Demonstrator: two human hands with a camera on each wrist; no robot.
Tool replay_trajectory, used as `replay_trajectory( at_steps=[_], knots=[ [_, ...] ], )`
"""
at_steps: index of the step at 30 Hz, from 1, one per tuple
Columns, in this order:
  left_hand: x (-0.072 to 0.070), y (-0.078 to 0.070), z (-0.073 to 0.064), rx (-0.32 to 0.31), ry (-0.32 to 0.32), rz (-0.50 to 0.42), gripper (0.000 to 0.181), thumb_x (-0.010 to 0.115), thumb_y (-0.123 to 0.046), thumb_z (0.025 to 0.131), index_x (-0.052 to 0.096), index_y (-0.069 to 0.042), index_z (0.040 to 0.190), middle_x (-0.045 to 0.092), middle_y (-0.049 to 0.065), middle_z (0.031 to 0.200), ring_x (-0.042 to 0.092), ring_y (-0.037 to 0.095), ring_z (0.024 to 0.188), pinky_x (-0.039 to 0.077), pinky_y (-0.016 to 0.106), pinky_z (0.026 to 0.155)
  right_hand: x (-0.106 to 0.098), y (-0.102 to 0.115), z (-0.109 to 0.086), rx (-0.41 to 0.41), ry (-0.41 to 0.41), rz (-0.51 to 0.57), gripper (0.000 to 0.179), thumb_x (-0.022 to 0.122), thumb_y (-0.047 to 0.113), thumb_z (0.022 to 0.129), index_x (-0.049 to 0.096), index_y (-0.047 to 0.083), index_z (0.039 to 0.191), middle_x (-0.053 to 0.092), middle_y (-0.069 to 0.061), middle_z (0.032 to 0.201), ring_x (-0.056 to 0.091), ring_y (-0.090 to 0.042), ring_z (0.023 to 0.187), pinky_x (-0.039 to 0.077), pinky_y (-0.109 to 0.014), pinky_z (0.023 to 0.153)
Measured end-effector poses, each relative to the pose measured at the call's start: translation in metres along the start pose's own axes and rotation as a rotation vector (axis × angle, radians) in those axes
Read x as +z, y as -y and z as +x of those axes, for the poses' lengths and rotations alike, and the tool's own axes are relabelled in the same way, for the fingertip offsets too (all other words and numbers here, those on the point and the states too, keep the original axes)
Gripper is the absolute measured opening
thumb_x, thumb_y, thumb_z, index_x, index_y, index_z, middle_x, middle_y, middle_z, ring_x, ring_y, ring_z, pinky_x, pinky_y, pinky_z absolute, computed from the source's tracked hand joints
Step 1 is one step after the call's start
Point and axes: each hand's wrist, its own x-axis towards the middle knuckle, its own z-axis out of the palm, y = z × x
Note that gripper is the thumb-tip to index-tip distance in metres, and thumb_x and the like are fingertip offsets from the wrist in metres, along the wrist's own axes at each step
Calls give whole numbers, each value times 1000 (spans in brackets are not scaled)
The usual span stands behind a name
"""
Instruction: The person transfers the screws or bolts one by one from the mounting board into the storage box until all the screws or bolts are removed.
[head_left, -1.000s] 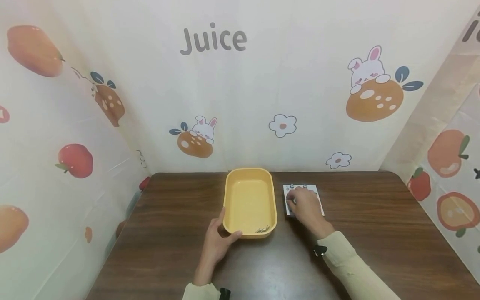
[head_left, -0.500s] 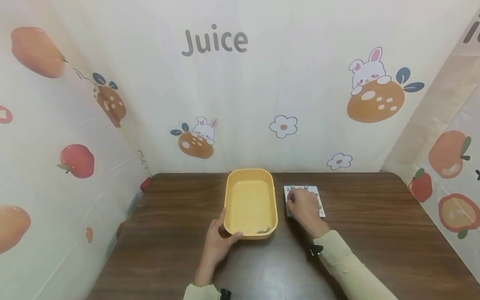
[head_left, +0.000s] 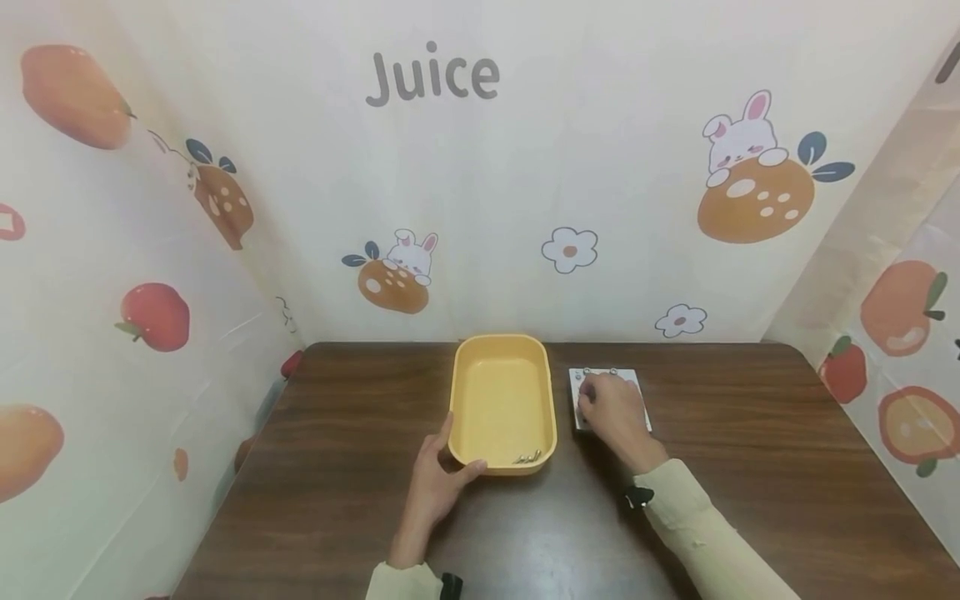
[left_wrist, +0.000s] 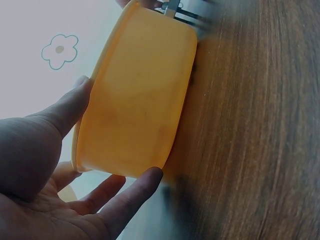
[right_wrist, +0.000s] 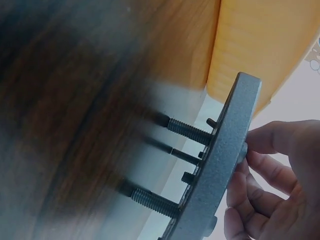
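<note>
At the near left corner of a yellow tray [head_left: 501, 408], my left hand [head_left: 433, 490] holds on, thumb on the near wall and fingers along the left side. The left wrist view shows the fingertips spread on the tray's outer wall [left_wrist: 135, 95]. My right hand [head_left: 617, 412] is over a thick metal plate [head_left: 643, 392] with bolts in it. In the right wrist view, its thumb and fingers pinch a bolt head [right_wrist: 243, 152] on the plate's upper face. Threaded bolt shanks [right_wrist: 155, 201] stick out below the plate, some long and some short.
Several small screws [head_left: 528, 457] lie inside the tray at its near right corner. Both tray and plate stand on a dark wooden table [head_left: 360, 433]. A white curtain [head_left: 480, 183] printed with fruit and rabbits hangs behind it and along the sides.
My right hand has rocked at the wrist, first left and then back right, with its fingertips still at the plate. The left hand and the tray have stayed in place.
</note>
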Motion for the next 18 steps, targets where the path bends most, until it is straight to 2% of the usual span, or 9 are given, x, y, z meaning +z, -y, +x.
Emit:
replay_trajectory(
  at_steps=[8,18],
  knots=[
    [0,0,2,-17,-3,-9,97,92,-28,83,40,-9,163,58,20,138,54,37,130,41,63,116,0,2,0,7,9,-2,7,75,9,88,72,9,82,71,-6,75,65,-29,71,54,-49,69],
    [0,-1,0,-21,-4,-1,97,92,-27,83,40,-9,163,57,19,138,55,36,128,42,63,115,-3,4,-1,33,-35,35,5,73,7,87,76,4,86,76,-13,84,70,-35,81,57,-52,75]
  ],
)
